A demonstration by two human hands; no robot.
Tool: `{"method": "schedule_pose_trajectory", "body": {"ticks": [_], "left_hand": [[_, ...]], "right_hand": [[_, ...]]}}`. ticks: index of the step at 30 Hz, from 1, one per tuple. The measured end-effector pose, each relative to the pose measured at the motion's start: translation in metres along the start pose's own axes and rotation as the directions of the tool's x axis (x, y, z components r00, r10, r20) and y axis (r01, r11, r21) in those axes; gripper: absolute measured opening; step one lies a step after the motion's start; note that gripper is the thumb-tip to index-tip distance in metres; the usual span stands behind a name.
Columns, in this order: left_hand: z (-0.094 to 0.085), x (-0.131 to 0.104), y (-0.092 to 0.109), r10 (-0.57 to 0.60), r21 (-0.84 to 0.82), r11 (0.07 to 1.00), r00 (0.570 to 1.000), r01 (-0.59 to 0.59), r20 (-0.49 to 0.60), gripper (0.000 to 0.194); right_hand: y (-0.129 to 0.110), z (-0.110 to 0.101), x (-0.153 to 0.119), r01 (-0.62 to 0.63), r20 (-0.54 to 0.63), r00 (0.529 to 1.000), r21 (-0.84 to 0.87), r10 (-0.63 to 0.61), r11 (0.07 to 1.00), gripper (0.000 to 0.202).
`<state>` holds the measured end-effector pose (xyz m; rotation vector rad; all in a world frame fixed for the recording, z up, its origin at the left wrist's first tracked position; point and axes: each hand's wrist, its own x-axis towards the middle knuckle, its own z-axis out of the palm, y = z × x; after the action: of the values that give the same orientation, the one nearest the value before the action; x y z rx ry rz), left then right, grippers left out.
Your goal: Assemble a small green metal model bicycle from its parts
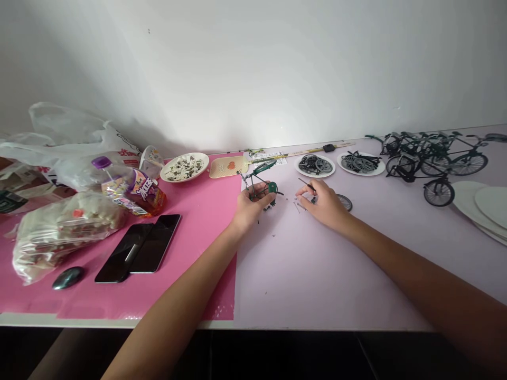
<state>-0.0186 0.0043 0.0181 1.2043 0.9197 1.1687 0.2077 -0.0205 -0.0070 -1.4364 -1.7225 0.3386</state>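
Note:
My left hand (pixel 253 206) is closed around a partly built miniature bicycle (pixel 264 168) with a dark green frame and a round green part near my thumb. It is held just above the pale table, near the edge of the pink cover. To the right, my right hand (pixel 327 203) is closed, with a thin dark stick-like tool (pixel 306 183) jutting out from it. Its fingertips are at the tabletop beside several tiny loose parts (pixel 297 207). A small spoked wheel (pixel 345 202) lies partly hidden behind that hand.
Plates of black and grey parts (pixel 315 173) stand behind my right hand. Finished miniature bicycles (pixel 420 158) crowd the right, near stacked white plates (pixel 483 211). Leftward are a bowl of pale pieces (pixel 184 168), a drink bottle (pixel 130 190), two phones (pixel 138 250) and bags (pixel 67 227).

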Motion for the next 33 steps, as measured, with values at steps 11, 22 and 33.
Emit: {"method": "schedule_pose_trajectory", "body": {"ticks": [11, 22, 33], "left_hand": [[-0.001, 0.005, -0.002, -0.001, 0.000, 1.000, 0.998, 0.001, -0.059, 0.037], [-0.003, 0.005, 0.001, 0.029, 0.007, 1.000, 0.997, -0.028, -0.070, 0.033], [-0.002, 0.005, -0.004, 0.018, 0.046, 0.999, 0.997, -0.014, -0.078, 0.035]], "right_hand": [[0.008, -0.036, 0.012, 0.018, 0.266, 0.964, -0.069, 0.001, 0.997, 0.025], [0.009, -0.022, 0.005, 0.040, 0.215, 0.976, -0.063, -0.026, 0.997, 0.009], [0.006, -0.005, 0.004, 0.021, -0.097, 0.995, -0.136, -0.034, 0.991, 0.039]]}}
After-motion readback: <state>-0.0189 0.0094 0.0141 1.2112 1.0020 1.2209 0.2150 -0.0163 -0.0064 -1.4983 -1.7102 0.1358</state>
